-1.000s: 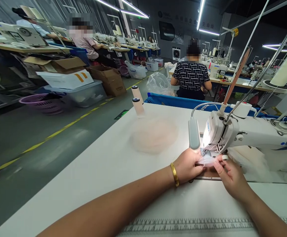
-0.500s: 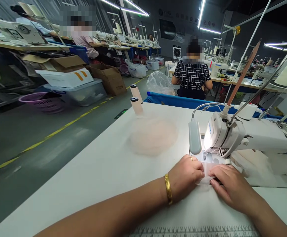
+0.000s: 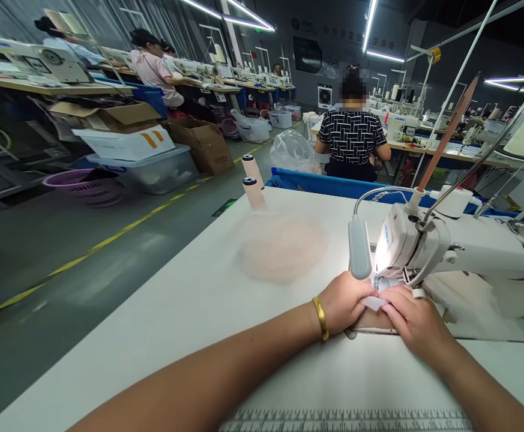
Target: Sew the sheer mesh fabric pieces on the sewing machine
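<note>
A small piece of thin whitish fabric (image 3: 376, 303) lies in front of the needle area of a white sewing machine (image 3: 491, 237). My left hand (image 3: 346, 300), with a gold bracelet at its wrist, pinches the fabric's left side. On the other side, the bent fingers of my right hand (image 3: 417, 318) close on its right edge. Both hands nearly meet just below the presser foot, which is partly hidden. A grey lamp (image 3: 359, 249) on a bendable neck hangs above my left hand and lights the spot.
A blurred pale peach patch (image 3: 284, 247) and two thread cones (image 3: 255, 193) are on the white tabletop (image 3: 189, 318). A ruler strip (image 3: 347, 417) runs along its near edge. Sheer fabric (image 3: 473, 300) lies under the machine arm. A person in a patterned shirt (image 3: 352, 138) sits ahead.
Both hands have moved slightly forward, closer to the needle, with the fabric. The fabric now shows as a smaller folded piece, and my left fingers have come nearer to my right ones.
</note>
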`<action>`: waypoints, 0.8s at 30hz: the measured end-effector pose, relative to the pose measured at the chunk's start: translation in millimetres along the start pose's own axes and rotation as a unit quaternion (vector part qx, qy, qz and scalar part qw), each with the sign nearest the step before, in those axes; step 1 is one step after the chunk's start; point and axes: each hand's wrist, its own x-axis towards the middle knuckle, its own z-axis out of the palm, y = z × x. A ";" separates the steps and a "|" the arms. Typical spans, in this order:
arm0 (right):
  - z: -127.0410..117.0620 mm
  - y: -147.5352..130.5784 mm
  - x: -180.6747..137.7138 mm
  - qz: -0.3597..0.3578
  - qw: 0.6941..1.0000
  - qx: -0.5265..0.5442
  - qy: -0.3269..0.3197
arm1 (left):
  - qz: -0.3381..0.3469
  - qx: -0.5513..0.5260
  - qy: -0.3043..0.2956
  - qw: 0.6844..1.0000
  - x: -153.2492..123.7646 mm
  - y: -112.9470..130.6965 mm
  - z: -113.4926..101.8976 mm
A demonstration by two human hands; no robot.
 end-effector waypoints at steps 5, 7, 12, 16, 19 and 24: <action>0.4 -4.7 5.3 0.098 0.993 0.053 0.044 | -0.060 -0.071 -0.017 0.996 9.1 -1.7 -6.8; -1.3 -5.0 5.5 0.097 0.992 0.068 0.045 | -0.041 -0.055 -0.002 0.998 8.7 1.0 -9.2; -5.5 -4.0 -3.9 -0.025 0.999 0.019 -0.037 | 0.070 0.026 0.014 0.997 -9.4 9.2 -6.8; -7.8 -7.8 -14.5 -0.083 0.993 -0.021 -0.084 | 0.115 0.075 0.021 0.990 -25.3 12.4 -1.8; -8.3 -8.9 -16.5 -0.083 0.992 -0.044 -0.078 | 0.122 0.098 0.021 0.987 -27.3 11.3 -0.2; -6.0 -3.1 -13.1 -0.071 0.991 -0.093 -0.062 | 0.111 0.097 0.034 0.989 -21.1 5.1 1.5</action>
